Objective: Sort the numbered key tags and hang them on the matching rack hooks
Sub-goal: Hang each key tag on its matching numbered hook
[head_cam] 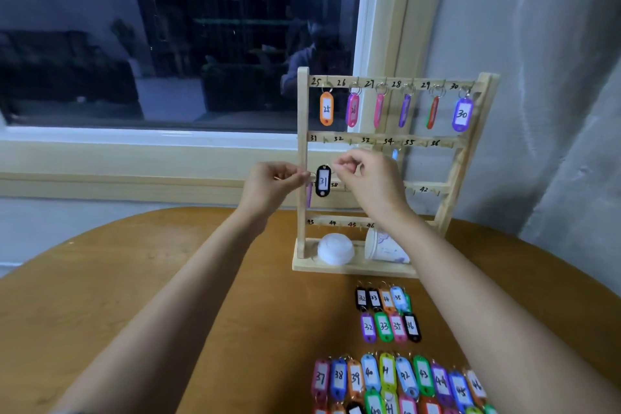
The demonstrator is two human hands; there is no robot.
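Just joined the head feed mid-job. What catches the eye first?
The left hand and right hand are raised before the wooden rack, pinching black tag 31 between them just below the 31-36 bar. Its top bar, 25 to 30, already carries hanging tags, and rows of coloured tags lie on the wooden table nearest the camera.

Key rack (466, 158) on the table (151, 296), window (168, 44) behind.
Six tags (326, 108) are hung on its top rail (369, 81); loose tags (386, 375) are laid in rows before it; lid (335, 248) and cup (386, 249) are placed on its base (353, 268).
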